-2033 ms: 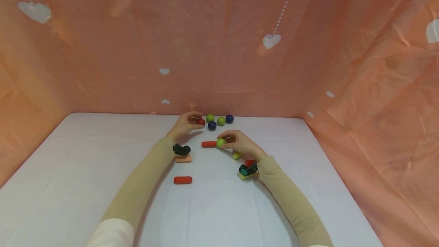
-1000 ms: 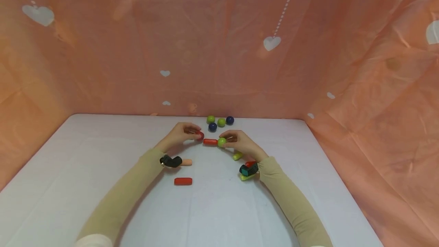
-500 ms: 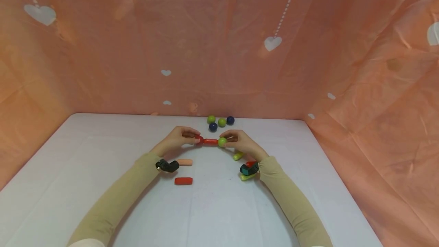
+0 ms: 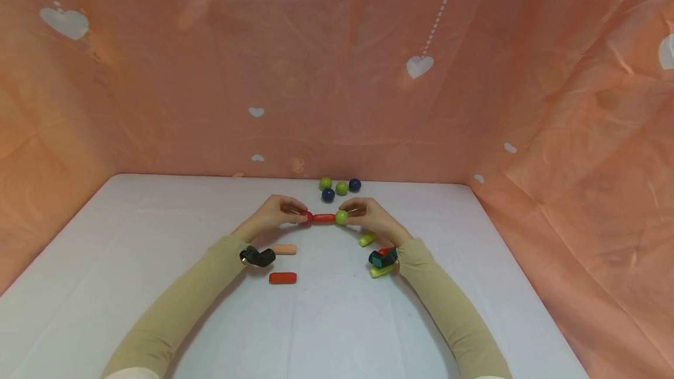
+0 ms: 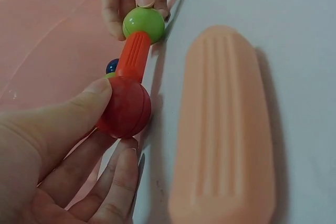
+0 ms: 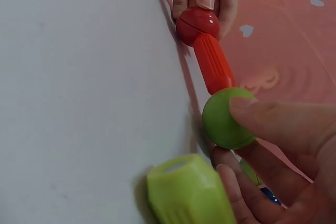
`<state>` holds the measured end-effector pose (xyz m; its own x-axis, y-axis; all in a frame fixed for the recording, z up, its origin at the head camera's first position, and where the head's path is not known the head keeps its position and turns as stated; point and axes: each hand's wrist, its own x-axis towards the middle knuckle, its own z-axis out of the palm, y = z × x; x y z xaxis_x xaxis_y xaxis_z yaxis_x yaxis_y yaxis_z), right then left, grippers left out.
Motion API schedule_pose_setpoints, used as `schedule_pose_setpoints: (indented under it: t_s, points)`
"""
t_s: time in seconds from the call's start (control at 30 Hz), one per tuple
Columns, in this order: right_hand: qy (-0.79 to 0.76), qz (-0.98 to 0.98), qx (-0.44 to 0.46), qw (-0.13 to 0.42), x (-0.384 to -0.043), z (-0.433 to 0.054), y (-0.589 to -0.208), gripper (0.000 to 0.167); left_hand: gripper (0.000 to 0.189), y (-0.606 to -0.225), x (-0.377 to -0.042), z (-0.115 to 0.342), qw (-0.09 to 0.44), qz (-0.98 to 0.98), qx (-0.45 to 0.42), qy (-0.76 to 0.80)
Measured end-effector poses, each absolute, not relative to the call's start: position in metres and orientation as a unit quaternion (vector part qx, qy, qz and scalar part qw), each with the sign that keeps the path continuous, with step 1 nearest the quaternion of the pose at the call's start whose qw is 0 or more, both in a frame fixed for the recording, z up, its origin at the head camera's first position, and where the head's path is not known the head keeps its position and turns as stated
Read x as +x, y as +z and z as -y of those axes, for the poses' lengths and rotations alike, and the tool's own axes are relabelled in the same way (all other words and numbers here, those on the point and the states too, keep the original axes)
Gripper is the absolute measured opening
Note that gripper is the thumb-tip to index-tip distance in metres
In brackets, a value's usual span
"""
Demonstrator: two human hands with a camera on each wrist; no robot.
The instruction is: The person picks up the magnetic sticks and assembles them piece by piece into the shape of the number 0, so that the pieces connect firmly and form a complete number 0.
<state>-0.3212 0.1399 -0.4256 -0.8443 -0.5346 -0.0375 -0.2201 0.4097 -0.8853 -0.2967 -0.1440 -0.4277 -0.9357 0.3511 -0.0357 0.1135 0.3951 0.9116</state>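
Observation:
My left hand (image 4: 274, 215) pinches a dark red ball (image 5: 127, 107) between thumb and fingers. A green ball (image 6: 226, 118) sits in the pinch of my right hand (image 4: 374, 219). Between the two balls runs a ridged red-orange rod (image 4: 323, 219), one end against each ball, so the three form a straight line close over the table. In the left wrist view a peach ridged rod (image 5: 223, 129) lies near the left wrist. A yellow-green rod (image 6: 189, 190) with a hollow end lies beside my right hand in the right wrist view.
Behind the hands, two green balls (image 4: 341, 188) and two dark blue balls (image 4: 328, 195) stand near the back edge of the white table (image 4: 174, 203). A red rod (image 4: 282, 278) lies nearer the front. Another yellow-green rod (image 4: 381, 271) and a red piece (image 4: 385, 250) lie by the right wrist.
My left hand has brought the red ball from beside the far balls forward to the rod's left end. The right hand has stayed nearly in place with the green ball.

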Motion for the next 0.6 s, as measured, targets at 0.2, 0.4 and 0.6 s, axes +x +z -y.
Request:
schedule_pose_setpoints:
  t_s: [0.2,0.4,0.6]
  points:
    - [-0.479,-0.831,-0.232,0.16,-0.321,-0.14,-0.427,0.035,0.03,-0.431,-0.297,0.144,0.106,-0.828,0.131,0.535]
    - [-0.48,-0.831,-0.229,0.163,-0.322,-0.14,-0.429,0.035,0.029,-0.433,-0.295,0.146,0.107,-0.818,0.13,0.55]
    - [-0.484,-0.829,-0.224,0.169,-0.321,-0.141,-0.428,0.034,0.032,-0.425,-0.283,0.155,0.128,-0.798,0.117,0.577]
